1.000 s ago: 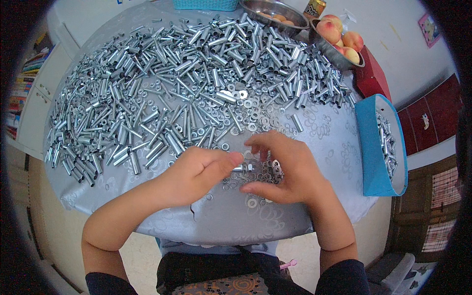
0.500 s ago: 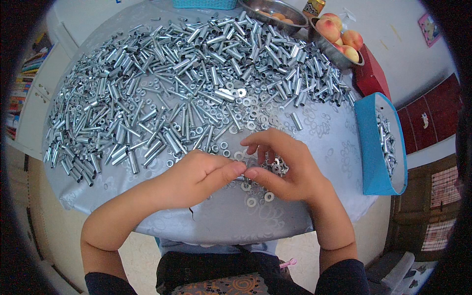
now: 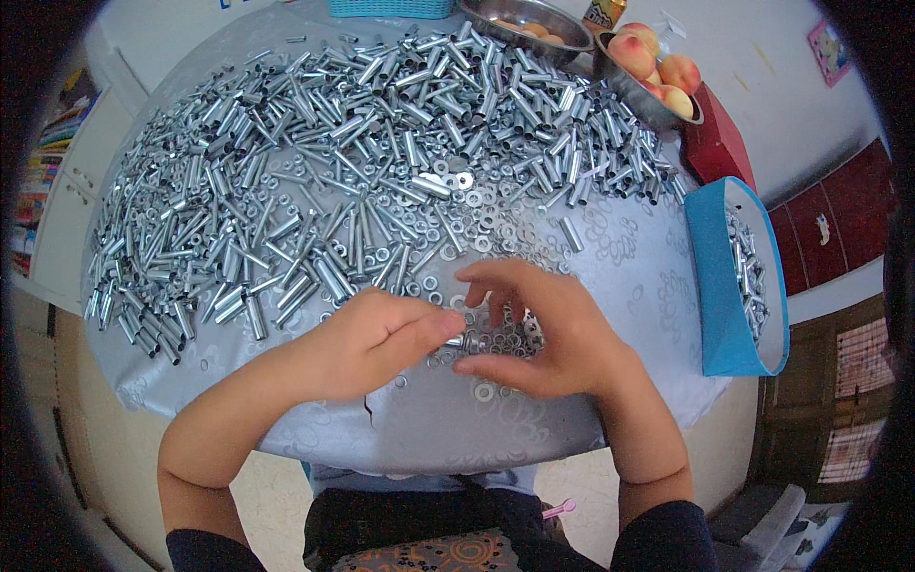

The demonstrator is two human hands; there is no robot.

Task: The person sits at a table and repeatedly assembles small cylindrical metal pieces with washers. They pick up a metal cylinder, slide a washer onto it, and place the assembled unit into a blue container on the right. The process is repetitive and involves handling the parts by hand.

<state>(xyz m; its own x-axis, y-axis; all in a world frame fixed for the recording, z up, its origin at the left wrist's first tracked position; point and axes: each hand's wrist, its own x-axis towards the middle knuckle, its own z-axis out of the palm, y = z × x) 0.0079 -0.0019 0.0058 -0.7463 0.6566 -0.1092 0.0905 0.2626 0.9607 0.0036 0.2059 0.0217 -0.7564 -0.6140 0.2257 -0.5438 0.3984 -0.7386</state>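
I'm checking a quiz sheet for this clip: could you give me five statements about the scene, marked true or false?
1. The left hand holds a metal piece. True.
2. Washers show between the thumb and fingers of the right hand. True.
3. The right hand is clenched into a fist. False: it is open and curved.
4. The blue bin contains metal parts. True.
5. The peaches lie loose among the metal tubes. False: they are in a metal bowl.
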